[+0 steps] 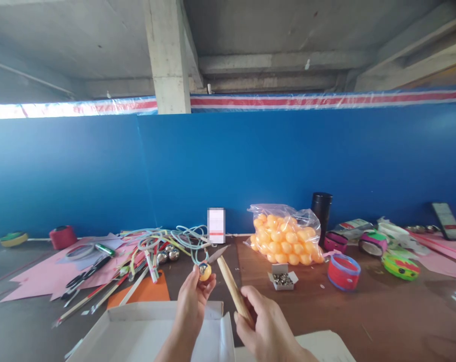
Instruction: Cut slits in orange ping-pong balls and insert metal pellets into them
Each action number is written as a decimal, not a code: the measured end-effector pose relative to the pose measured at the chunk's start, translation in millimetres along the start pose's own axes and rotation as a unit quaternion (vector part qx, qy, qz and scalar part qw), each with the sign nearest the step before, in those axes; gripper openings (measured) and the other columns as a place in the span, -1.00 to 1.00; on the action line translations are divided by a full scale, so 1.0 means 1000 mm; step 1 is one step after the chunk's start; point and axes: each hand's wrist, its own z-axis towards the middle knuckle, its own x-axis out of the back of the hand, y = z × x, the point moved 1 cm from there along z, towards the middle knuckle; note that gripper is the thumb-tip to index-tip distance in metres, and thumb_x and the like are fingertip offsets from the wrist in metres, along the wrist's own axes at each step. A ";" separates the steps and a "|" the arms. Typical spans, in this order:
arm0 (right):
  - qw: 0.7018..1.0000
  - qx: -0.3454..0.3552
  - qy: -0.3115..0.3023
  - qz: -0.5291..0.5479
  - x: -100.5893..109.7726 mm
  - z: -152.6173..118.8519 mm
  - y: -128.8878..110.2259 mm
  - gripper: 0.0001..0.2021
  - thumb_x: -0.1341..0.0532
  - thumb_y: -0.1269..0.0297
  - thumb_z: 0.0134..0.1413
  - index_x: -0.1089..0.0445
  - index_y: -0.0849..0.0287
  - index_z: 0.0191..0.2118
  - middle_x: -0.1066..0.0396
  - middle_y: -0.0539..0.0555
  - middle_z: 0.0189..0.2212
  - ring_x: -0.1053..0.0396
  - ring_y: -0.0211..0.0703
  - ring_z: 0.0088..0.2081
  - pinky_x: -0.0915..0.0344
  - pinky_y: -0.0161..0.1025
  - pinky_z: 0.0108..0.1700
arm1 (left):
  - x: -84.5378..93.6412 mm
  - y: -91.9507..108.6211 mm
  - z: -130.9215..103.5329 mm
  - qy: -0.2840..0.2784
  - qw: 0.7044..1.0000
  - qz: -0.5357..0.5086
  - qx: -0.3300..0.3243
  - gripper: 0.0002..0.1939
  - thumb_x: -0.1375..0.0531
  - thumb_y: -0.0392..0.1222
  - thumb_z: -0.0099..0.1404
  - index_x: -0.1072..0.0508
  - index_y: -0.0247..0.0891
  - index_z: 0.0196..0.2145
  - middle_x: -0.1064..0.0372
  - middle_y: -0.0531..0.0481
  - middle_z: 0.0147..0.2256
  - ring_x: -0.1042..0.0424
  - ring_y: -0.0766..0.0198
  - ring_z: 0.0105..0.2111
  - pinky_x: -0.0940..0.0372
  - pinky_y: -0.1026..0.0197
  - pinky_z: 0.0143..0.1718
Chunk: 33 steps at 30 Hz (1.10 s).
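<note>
My left hand (pixel 192 301) is closed around a small orange ball (pixel 205 272) with a shiny metallic part on it, held up above the back edge of an open white box (pixel 118 332). My right hand (pixel 260 319) grips the wooden handle of a hammer (pixel 232 286). The hammer's pointed metal head (pixel 217 255) is just above and right of the ball; whether they touch is unclear. A small open box of metal pieces (pixel 283 279) stands to the right of the hammer.
Behind stands a clear bag of orange balls (pixel 284 239), with a black cylinder (pixel 321 213) beside it. Pink paper (pixel 35 274), scissors (pixel 86 274), sticks and pale tubing (pixel 190 236) lie left. A red and blue ring (pixel 344 272) sits right.
</note>
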 end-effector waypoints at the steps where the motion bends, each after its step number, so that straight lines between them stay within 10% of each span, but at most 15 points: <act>1: 1.000 -0.001 0.001 0.000 0.000 0.000 0.000 -0.87 -0.07 0.38 -0.06 -0.21 0.13 -0.30 -0.25 -0.08 -0.57 -0.20 -0.28 -0.55 -0.08 -0.41 -0.49 | 0.000 0.000 0.000 0.000 1.000 0.003 0.002 -0.88 -0.17 -0.25 0.16 -0.42 -0.37 -0.34 -0.44 -0.11 -0.46 -0.48 0.26 -0.48 -0.39 0.22 -0.41; 33: 1.000 -0.003 0.008 0.002 0.002 0.000 0.001 -0.94 -0.08 0.36 -0.03 -0.16 0.12 -0.36 -0.21 -0.09 -0.56 -0.17 -0.28 -0.53 -0.06 -0.40 -0.49 | -0.008 0.004 -0.007 0.008 1.000 0.018 0.012 -0.81 -0.12 -0.24 0.20 -0.41 -0.42 -0.27 -0.42 -0.12 -0.48 -0.35 0.39 -0.61 -0.26 0.34 -0.62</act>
